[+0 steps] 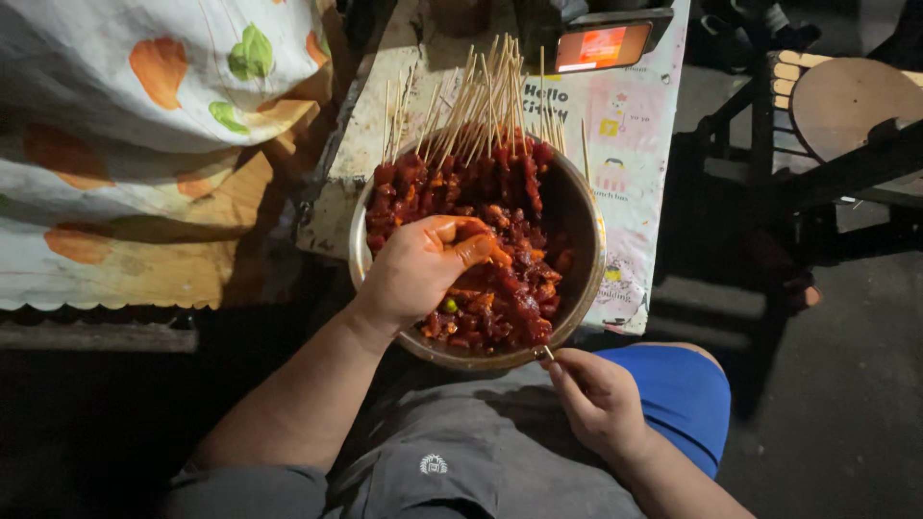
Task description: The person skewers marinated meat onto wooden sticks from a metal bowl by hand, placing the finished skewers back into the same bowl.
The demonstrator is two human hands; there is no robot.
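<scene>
Reaching into the steel bowl [577,207] with my left hand [418,269], fingers curled and pressed together on a piece of the red marinated meat [514,288]; fingertips are coated in the red sauce. Bowl sits just in front of my lap, its near rim touching my grey shorts [481,442]. My right hand [601,399] is at the near rim of the bowl, thumb and forefinger pinching the end of a bamboo skewer [547,353]; most of its length I cannot make out. Loaded skewers [481,106] lie across the far half of the bowl, meat ends inside, bare sticks fanned up over the far rim. Bowl rests on a low table with a printed cloth [635,125]. A patterned fabric [144,144] lies to the left, a wooden stool [856,96] well apart on the right.
</scene>
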